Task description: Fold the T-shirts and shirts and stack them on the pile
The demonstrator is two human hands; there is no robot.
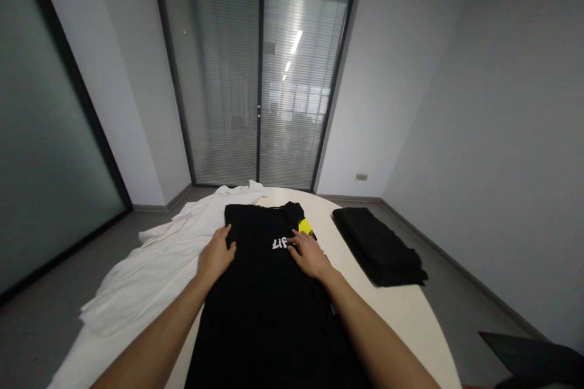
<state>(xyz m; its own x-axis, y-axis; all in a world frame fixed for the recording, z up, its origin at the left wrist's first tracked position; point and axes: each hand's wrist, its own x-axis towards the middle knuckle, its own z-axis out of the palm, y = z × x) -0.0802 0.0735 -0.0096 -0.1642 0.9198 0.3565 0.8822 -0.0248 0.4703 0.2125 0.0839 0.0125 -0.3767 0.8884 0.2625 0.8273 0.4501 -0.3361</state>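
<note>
A black T-shirt [262,292] lies lengthwise in front of me, with a white print on its chest and a yellow patch [305,227] showing at its far right corner. Its right side looks folded inward. My left hand [215,258] rests at the shirt's left edge, thumb and fingers apart, holding nothing. On the other side, my right hand [311,254] lies over the right part of the shirt beside the print, fingers stretched out and touching the cloth. The shirt's lower end runs out of view at the bottom.
White garments [155,267] are spread in a layered pile along the left of the pale round table [401,310]. A stack of folded black cloth [378,246] sits at the table's right edge. A dark object, perhaps a chair [538,355], stands lower right. Glass doors [260,79] are beyond.
</note>
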